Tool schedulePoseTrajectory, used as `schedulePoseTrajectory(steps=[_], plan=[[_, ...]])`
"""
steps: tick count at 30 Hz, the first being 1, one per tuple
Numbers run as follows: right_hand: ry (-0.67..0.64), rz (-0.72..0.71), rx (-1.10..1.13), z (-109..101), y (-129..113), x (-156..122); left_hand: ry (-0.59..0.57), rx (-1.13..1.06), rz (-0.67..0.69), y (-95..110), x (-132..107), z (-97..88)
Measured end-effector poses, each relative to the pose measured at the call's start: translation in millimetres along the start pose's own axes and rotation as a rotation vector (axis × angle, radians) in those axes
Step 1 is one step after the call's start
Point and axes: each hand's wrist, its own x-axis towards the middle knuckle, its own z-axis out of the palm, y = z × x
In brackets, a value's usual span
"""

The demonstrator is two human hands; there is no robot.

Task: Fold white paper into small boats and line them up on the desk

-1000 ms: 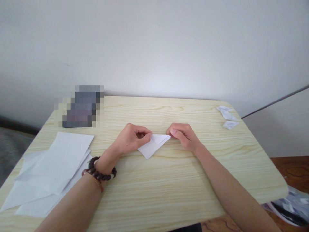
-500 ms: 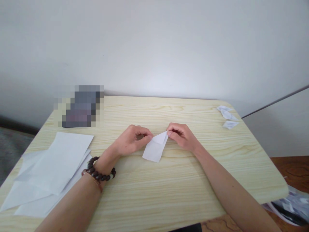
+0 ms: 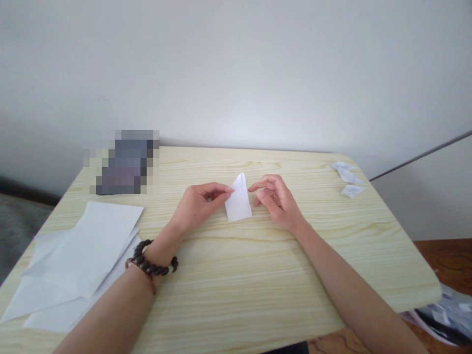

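Note:
A small folded white paper (image 3: 239,201) stands upright, lifted off the light wooden table (image 3: 236,275) near its middle. My left hand (image 3: 199,204) pinches the paper's left edge between thumb and fingers; a dark bead bracelet (image 3: 151,263) sits on that wrist. My right hand (image 3: 275,199) is just right of the paper, fingers loosely curled and apart, the fingertip close to the paper's right edge but not gripping it.
Several loose white sheets (image 3: 79,260) lie on the table's left side. A blurred dark object (image 3: 123,162) sits at the back left. A few small folded paper pieces (image 3: 348,178) lie at the back right corner. A white wall rises behind the table.
The paper was held flat by both hands; now it is swung upright and raised. My right hand has let go of it, and my left hand keeps its pinch.

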Motion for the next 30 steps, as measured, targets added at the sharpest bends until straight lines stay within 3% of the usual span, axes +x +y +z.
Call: schedulePoseTrajectory(steps=[3,9,14,19,23,26,30], plan=[[-0.055,-0.082,-0.168,0,3,-1,0.066,0.079,-0.036,0,1,1.5],[-0.103,-0.27,-0.35,-2,2,1,0.134,0.009,-0.051,4,0,1.1],[-0.084,-0.267,-0.423,-2,1,2,0.116,0.138,-0.028,2,0,5.3],[-0.12,-0.285,-0.415,-2,2,1,0.169,0.023,-0.095,4,2,0.3],[-0.053,-0.338,-0.433,-2,4,2,0.162,0.022,-0.097,4,2,-0.9],[0.032,-0.387,-0.498,-3,6,3,0.129,0.143,-0.005,-2,2,2.5],[0.059,-0.337,-0.669,-7,7,5,0.116,0.445,0.327,-13,2,4.9]])
